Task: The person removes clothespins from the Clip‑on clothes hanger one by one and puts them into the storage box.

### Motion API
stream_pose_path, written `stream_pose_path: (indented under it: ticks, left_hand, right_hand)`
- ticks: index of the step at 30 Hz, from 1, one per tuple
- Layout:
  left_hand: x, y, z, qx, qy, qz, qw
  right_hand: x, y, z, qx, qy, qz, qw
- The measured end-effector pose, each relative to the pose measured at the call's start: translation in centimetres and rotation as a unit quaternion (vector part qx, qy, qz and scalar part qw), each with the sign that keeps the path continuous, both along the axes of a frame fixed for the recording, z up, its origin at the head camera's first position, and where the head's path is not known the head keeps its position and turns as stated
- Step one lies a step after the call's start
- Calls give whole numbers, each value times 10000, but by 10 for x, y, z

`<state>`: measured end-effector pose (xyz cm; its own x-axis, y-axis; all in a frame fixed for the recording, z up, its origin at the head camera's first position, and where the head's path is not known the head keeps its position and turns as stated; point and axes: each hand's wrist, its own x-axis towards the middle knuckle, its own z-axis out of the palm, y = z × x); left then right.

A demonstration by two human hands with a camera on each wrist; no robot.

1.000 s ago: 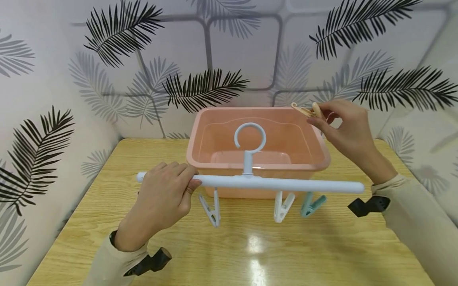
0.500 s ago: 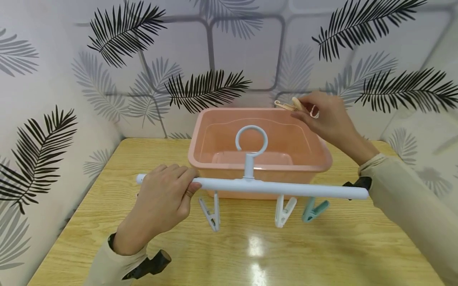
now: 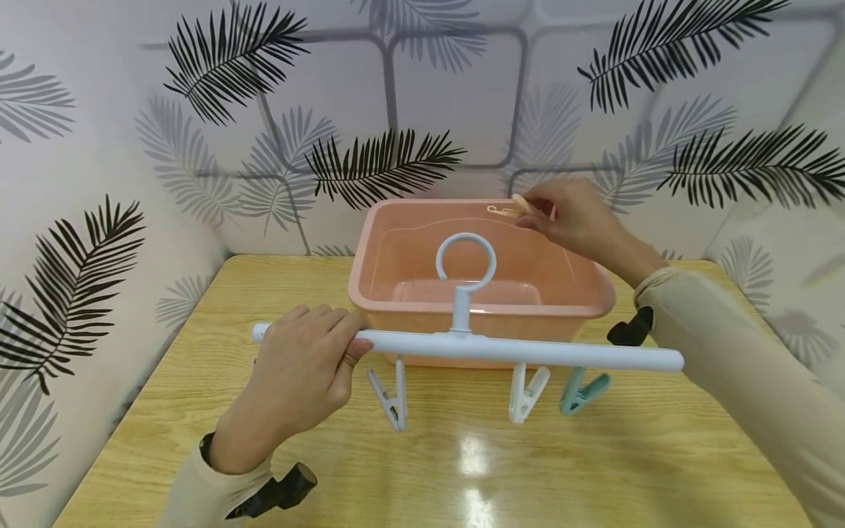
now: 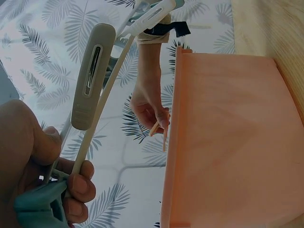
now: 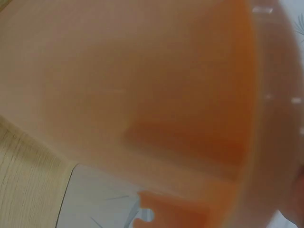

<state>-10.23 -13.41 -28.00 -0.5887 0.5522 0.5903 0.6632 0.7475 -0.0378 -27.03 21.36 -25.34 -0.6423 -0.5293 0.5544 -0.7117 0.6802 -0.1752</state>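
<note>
My left hand [image 3: 300,370] grips the pale blue bar of a clip hanger [image 3: 528,350] near its left end, hook upward. From the bar hang a grey clip [image 3: 396,403], a white clip [image 3: 526,396] and a teal clip [image 3: 584,394]. In the left wrist view another teal clip [image 4: 42,204] sits beside my left fingers. My right hand [image 3: 581,220] pinches a cream clothespin [image 3: 507,212] at the far rim of a pink plastic basin [image 3: 409,306]. The right wrist view is mostly filled by the blurred basin wall [image 5: 118,85]; the clothespin is out of sight there.
The basin stands at the back of a wooden table [image 3: 422,469], behind the hanger. Close behind the table is a wall [image 3: 455,103] with leaf patterns. A black wrist camera [image 3: 630,328] on the right sleeve is near the bar's right end.
My right hand has moved left and slightly lower with the clothespin, from the basin's right corner along its far rim. My left hand and the hanger stay nearly still.
</note>
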Motion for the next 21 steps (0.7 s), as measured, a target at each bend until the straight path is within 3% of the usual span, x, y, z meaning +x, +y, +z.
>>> stream_pose_path:
  ticks: [14, 21]
  left_hand:
    - [1, -1, -1, 0, -22, 4, 10000]
    - [1, -2, -3, 26, -34, 1, 10000]
  right_hand:
    - [-18, -4, -23, 139, -789, -455, 9957]
    - [-16, -7, -28, 225, -808, -454, 9954]
